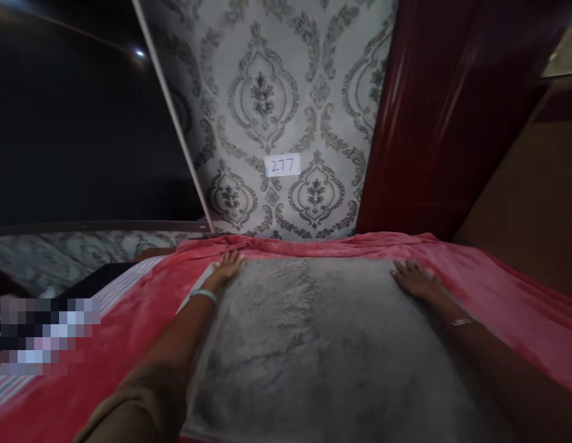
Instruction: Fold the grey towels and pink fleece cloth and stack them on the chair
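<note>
A grey, soft-looking rectangular cloth (323,344) lies spread out in front of me, with creases and darker patches down its middle and left part. My left hand (229,266) rests flat on its far left corner, fingers spread. At the far right corner my right hand (415,280) lies flat too, its fingers apart. Neither hand grips anything. Under the cloth is a red and pink plush blanket (143,332), bunched into folds along the far edge.
Beyond the blanket stands a patterned wall (262,92) bearing a paper label (282,165) marked 277. A large black screen (83,123) is at the left. A glossy dark red panel (419,111) rises at the right. Striped fabric (124,286) borders the blanket's left side.
</note>
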Demonstrator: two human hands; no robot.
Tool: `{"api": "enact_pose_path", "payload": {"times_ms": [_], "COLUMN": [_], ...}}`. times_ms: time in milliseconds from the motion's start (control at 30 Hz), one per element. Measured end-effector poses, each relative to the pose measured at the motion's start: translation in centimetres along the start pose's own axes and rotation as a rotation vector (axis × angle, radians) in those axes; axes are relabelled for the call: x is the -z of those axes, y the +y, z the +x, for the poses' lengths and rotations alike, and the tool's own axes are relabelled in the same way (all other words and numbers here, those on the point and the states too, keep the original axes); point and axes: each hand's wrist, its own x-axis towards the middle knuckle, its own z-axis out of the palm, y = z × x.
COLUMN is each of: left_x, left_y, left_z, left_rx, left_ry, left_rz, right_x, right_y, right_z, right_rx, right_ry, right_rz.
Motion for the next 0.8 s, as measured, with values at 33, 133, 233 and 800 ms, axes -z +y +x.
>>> {"api": "enact_pose_path", "payload": {"times_ms": [33, 133, 233, 800], "left_x": [0.0, -1.1, -2.9, -4.7], "left_y": [0.8, 4.3, 7.3, -5.7], "left_z": [-0.9, -4.4, -8.4, 1.0], "left_rx": [0.010, -0.027, -0.440, 0.093], "left_ry": [-0.007, -0.063, -0.138, -0.141], "left_rz": [0.001, -0.004, -0.080, 0.152], "right_x": [0.2, -0.5, -2.2, -3.6], "right_y": [-1.6, -8.2, -14.1, -7.4], "right_z": [-0.8, -5.3, -11.1, 3.5], "right_rx": [0.020, 0.257, 0.812, 0.360], "right_ry": [0.011, 0.072, 0.040, 0.047], "right_rz": [0.003, 0.032, 0.139, -0.033]}}
